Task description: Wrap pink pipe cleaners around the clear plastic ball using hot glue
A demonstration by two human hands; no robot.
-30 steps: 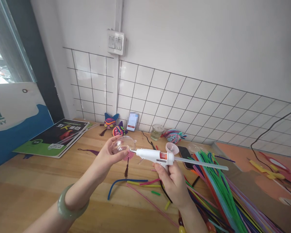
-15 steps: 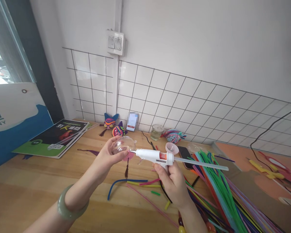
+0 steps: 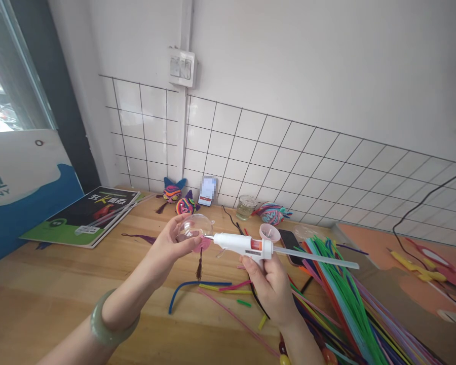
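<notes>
My left hand (image 3: 174,243) is closed round a clear plastic ball (image 3: 197,225), its thumb near the ball's lower right side. Something pink (image 3: 202,244) shows at the ball's lower edge, and a dark brown tassel (image 3: 199,264) hangs below it. In my right hand (image 3: 268,286) is a white glue gun (image 3: 235,243), gripped by the handle. Its metal nozzle points left and meets the ball beside my left thumb; whether glue is coming out is too small to tell. A long translucent glue stick (image 3: 315,257) sticks out of the gun's back.
Loose pipe cleaners (image 3: 201,283) lie on the wooden table, with a thick multicoloured bundle (image 3: 338,289) at right. Along the wall are colourful fish-like ornaments (image 3: 174,190), a propped phone (image 3: 207,190), a glass jar (image 3: 246,208) and a small pink cup (image 3: 269,233). A book (image 3: 83,213) lies left.
Almost nothing differs. Both hands, the ball and the glue gun keep nearly the same positions, with the nozzle still at the ball.
</notes>
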